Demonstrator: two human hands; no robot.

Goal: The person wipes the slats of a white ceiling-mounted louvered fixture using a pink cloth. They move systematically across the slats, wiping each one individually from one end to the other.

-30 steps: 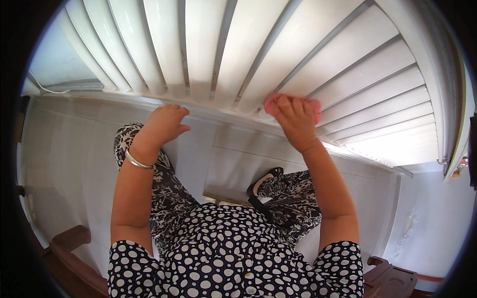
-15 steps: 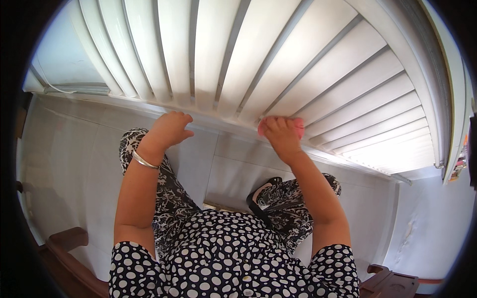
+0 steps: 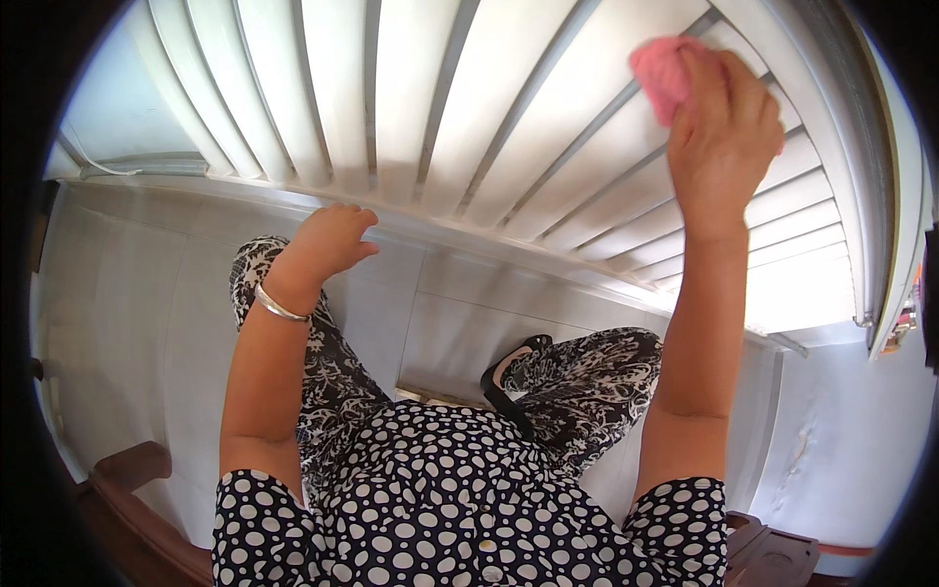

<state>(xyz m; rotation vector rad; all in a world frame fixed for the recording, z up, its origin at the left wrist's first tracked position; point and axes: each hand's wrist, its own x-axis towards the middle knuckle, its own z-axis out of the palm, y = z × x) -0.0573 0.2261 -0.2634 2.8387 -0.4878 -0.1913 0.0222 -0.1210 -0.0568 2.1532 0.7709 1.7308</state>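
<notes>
My right hand [image 3: 722, 137] is raised high and holds a pink cloth [image 3: 661, 70] pressed against the white slats of a louvred shutter [image 3: 440, 108]. My left hand [image 3: 331, 240] rests with curled fingers on the shutter's bottom rail [image 3: 460, 235], holding nothing. A silver bangle [image 3: 279, 305] circles my left wrist. Most of the cloth is hidden behind my fingers.
Below the shutter runs a white tiled wall and floor [image 3: 147, 293]. My patterned trousers and a black sandal [image 3: 509, 377] show beneath me. Dark wooden furniture [image 3: 127, 479] sits at the lower left and another piece [image 3: 773, 553] at the lower right. A white wall [image 3: 851, 430] stands right.
My right hand has moved up and to the right along the slats with the pink cloth. My left hand has stayed on the bottom rail.
</notes>
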